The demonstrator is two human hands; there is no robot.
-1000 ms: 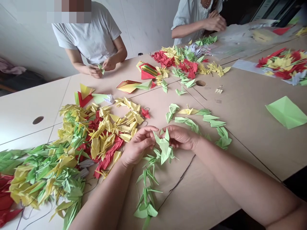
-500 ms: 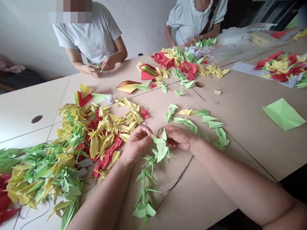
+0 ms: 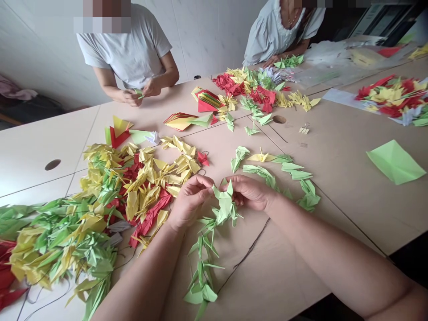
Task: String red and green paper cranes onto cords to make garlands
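Both of my hands pinch a light green paper crane (image 3: 225, 204) just above the table (image 3: 347, 165). My left hand (image 3: 190, 200) grips its left wing tip with fingers closed. My right hand (image 3: 250, 192) holds the right side, fingers curled. Below the crane hangs a string of green cranes (image 3: 201, 263) that trails toward me. A dark thread (image 3: 245, 256) lies on the table beside it.
A big heap of green, yellow and red cranes (image 3: 100, 205) fills the left. A curved row of green cranes (image 3: 294, 176) lies right of my hands. A green folded sheet (image 3: 394, 161) sits far right. Two people fold paper across the table, beside more piles (image 3: 254, 87).
My hands shifted slightly up and the left fingers closed tighter on the crane. The person at the back right leaned in over the table.
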